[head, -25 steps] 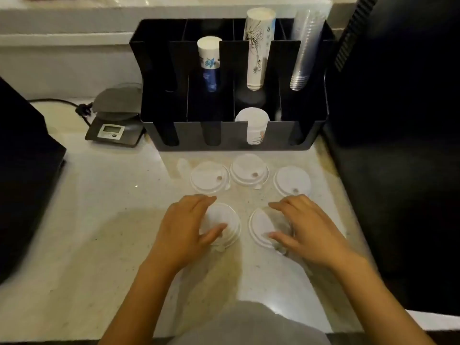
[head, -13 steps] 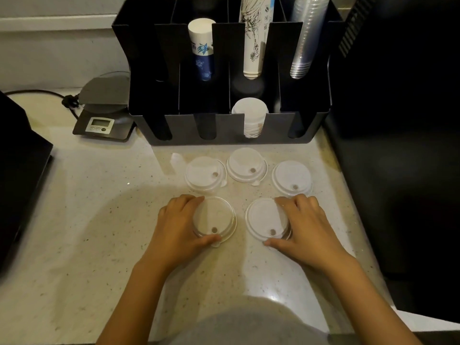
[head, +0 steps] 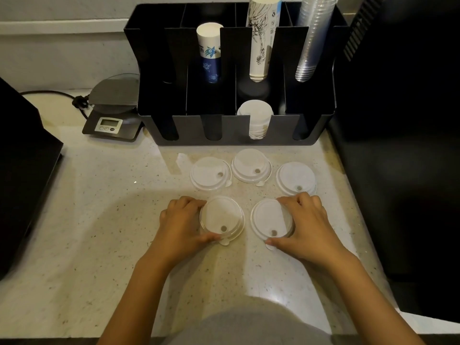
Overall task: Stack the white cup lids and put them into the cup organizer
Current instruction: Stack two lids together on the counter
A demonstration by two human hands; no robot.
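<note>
So we're barely started: five white cup lids lie loose on the countertop (head: 99, 220) near its back right corner, none stacked yet. Our left hand (head: 181, 227) clamps the near-left lid (head: 221, 217), our right hand (head: 308, 227) the near-right lid (head: 268, 217), and the cup organizer (head: 236, 130) at the back edge already holds a lid stack (head: 257, 120).

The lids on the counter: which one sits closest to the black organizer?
The middle lid of the back row. It lies just before the organizer, below its lid stack; its two neighbours sit slightly farther back.

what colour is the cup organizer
Black; the cup organizer shows best in the head view, the only one.
</note>
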